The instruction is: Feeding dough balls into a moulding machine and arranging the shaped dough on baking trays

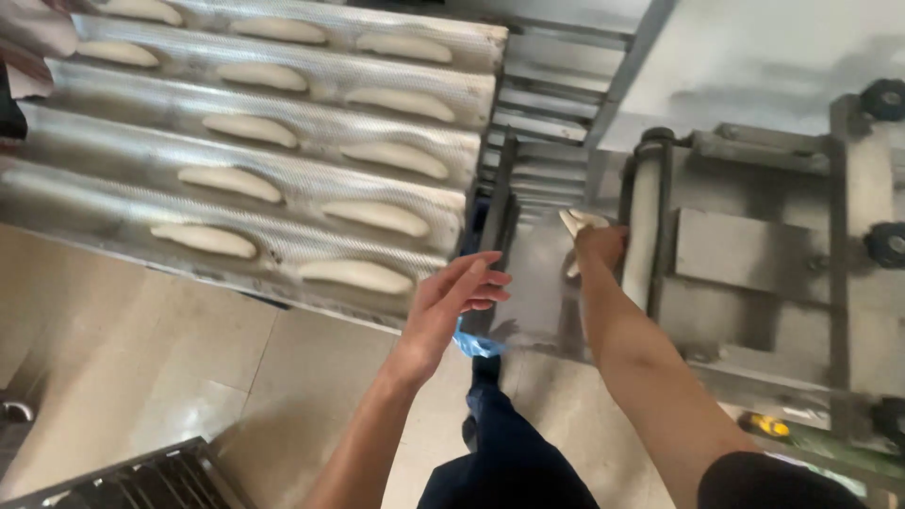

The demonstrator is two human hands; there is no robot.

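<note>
My right hand (600, 247) reaches forward and grips a pale piece of dough (577, 224) at the outlet of a metal dough-shaping machine (754, 254), beside its white roller (643, 226). My left hand (452, 303) hovers open in mid-air, fingers apart and holding nothing, just right of the corrugated metal baking tray (141, 188). On that tray lie several long shaped dough pieces (377, 217) in rows along its grooves.
A rack of stacked metal trays (547, 123) stands behind the tray's right end. Another person's hand (33, 38) shows at the top left corner. Beige tiled floor (141, 368) lies below, with a metal grid (141, 481) at the bottom left.
</note>
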